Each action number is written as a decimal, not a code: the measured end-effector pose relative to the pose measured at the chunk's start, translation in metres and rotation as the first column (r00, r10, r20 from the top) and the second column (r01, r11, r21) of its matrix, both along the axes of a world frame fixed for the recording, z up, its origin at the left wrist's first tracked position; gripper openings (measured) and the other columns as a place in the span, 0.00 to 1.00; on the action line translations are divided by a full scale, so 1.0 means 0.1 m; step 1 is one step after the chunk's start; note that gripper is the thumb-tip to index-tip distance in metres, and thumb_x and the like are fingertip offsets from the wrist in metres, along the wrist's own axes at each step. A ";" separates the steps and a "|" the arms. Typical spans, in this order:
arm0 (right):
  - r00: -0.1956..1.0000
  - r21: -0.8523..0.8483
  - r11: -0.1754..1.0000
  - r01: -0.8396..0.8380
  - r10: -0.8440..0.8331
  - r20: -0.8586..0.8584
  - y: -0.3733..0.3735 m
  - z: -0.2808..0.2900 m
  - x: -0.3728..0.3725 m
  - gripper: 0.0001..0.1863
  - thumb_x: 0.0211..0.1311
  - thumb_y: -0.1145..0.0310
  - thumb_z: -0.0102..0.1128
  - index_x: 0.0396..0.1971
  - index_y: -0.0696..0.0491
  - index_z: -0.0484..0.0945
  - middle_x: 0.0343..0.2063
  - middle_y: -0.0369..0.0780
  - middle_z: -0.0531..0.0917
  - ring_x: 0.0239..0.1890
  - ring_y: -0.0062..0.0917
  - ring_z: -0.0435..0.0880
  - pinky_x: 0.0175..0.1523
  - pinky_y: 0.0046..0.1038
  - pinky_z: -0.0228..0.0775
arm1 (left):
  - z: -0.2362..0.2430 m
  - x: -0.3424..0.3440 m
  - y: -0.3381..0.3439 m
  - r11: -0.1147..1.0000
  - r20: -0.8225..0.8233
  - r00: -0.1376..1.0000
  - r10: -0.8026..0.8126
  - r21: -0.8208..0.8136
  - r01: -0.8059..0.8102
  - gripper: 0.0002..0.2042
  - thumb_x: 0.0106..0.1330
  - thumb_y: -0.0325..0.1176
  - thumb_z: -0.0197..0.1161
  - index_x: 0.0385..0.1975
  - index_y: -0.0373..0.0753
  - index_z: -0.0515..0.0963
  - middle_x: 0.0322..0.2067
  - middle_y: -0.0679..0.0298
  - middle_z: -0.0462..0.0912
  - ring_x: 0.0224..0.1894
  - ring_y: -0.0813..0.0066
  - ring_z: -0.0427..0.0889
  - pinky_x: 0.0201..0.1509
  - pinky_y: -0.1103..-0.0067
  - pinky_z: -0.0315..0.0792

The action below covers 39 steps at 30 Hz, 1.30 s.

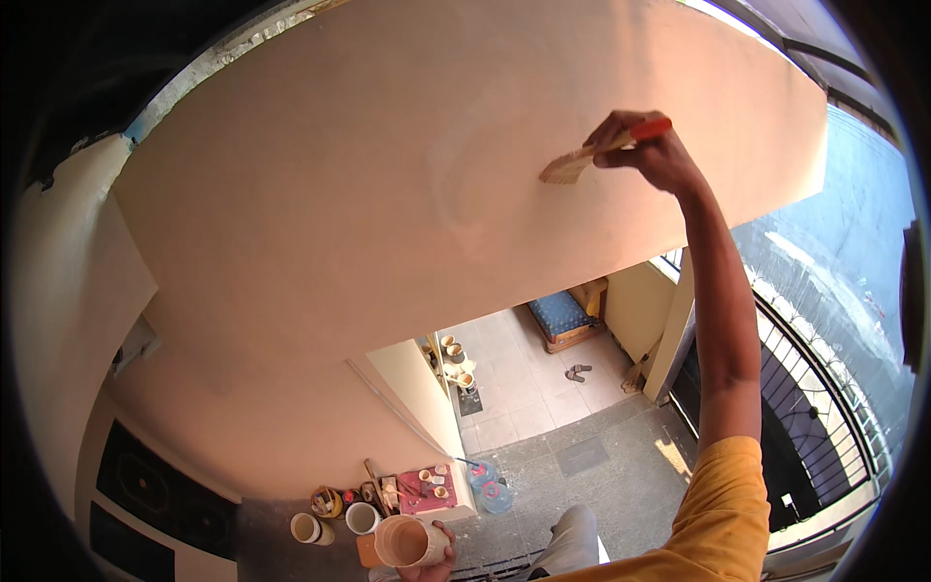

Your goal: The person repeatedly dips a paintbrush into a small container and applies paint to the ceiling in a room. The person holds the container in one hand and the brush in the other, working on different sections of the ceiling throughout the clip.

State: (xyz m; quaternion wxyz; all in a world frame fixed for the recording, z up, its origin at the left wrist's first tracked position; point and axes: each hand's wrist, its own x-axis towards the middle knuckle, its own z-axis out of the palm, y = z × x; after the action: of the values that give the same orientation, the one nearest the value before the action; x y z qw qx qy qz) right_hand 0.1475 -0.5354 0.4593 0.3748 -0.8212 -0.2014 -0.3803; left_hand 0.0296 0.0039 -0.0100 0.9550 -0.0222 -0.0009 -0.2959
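Observation:
My right hand (640,153) is raised high and closed around a wide paintbrush (588,159) with a red-tipped handle. The bristles, pointing left, are at the surface of the peach-coloured wall (339,175); a slightly uneven, paler patch lies just left of them. Low in the view, my left hand (444,553) grips a paint tub (407,541) by its side. Its rim is smeared, and peach-toned paint shows inside.
Far below, white buckets (363,518), a pink-topped ledge (427,488) with small cups, and blue-tinted water jugs (495,497) stand on the grey floor. Beyond are a blue-cushioned seat (562,315) and sandals (578,372). A black metal gate (810,388) is at right.

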 end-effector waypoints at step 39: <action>0.597 -0.086 0.923 0.375 -0.169 0.784 0.09 0.57 0.76 0.06 0.61 0.76 0.72 0.37 0.55 0.83 0.44 0.39 0.89 0.46 0.28 0.90 0.50 0.28 0.85 | 0.08 -0.01 0.15 1.000 -0.059 0.998 0.015 0.023 -0.013 0.31 0.59 0.52 0.72 0.61 0.46 0.76 0.63 0.58 0.72 0.67 0.56 0.66 0.61 0.56 0.76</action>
State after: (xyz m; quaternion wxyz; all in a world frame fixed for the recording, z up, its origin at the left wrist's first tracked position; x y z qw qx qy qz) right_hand 0.2236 -0.5268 0.5161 0.0882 -0.6430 -0.2567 -0.7161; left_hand 0.0285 0.0187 -0.0023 0.9568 -0.0201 0.0308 -0.2884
